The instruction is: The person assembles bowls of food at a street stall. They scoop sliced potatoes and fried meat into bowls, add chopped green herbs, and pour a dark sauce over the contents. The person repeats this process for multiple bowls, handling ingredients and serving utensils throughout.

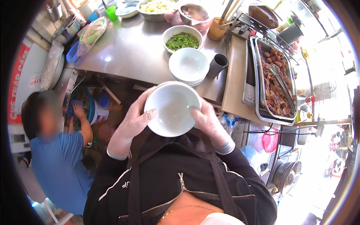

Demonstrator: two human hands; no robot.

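- A steel counter filled the background.
- A black jacket bore small white letters.
- A white-lettered red sign stood beyond the counter's left end.
- At the near edge, gloved left hand and right hand pinched a white bowl.

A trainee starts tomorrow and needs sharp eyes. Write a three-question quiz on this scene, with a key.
1. True or false: the person's right hand holds the white bowl alone, while the left hand hangs free.
2. What lies in the metal tray at the picture's right?
3. Fill in: in the picture, the dark cup stands just to the ____ of the bowl stack.

Key
1. False: both gloved hands hold it.
2. Browned meat pieces.
3. Right.
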